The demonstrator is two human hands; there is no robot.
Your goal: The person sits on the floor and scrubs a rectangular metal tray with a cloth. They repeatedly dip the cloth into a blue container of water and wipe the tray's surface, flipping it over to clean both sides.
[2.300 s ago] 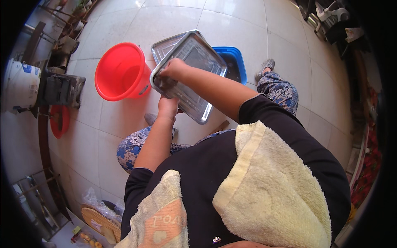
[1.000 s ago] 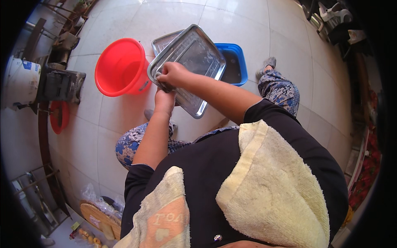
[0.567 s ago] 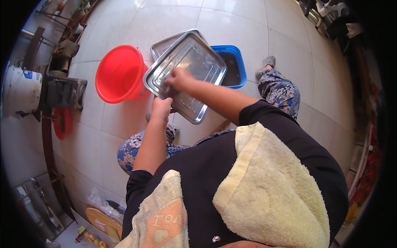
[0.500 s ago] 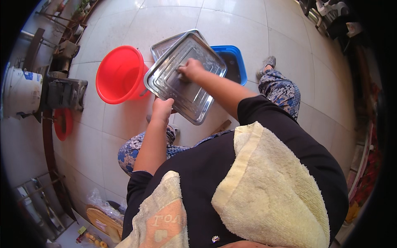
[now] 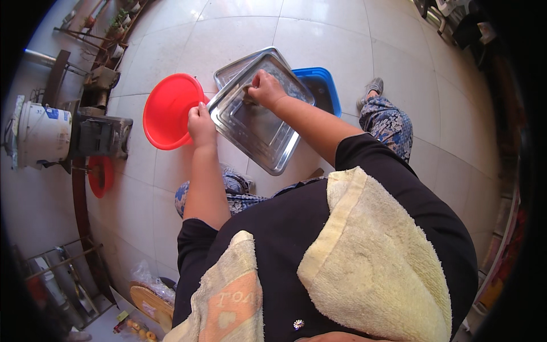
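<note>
A rectangular metal tray (image 5: 268,134) with a stepped rim is tilted in front of me. My left hand (image 5: 202,124) is closed on its left corner, thumb pointing up. Pressed to the tray's inner face, my right hand (image 5: 268,91) is closed around a small dark scrubbing pad (image 5: 248,97), mostly hidden by the fingers. Behind it a second metal tray (image 5: 231,72) shows only its far-left part. A red plastic basin (image 5: 171,108) stands to the left. At the right, partly covered by the tray, is a blue tub (image 5: 331,94) with dark liquid inside.
Pale floor tiles (image 5: 228,34) surround the basins. To the left are a white bucket (image 5: 43,134), a dark metal stand (image 5: 102,137) and a smaller red basin (image 5: 101,178). A yellowish towel (image 5: 376,256) hangs over my chest. My shoe (image 5: 373,86) rests right of the blue tub.
My left hand has shifted up and left along the tray's edge to its left corner. The right hand has slid slightly toward the far side of the tray with the pad.
</note>
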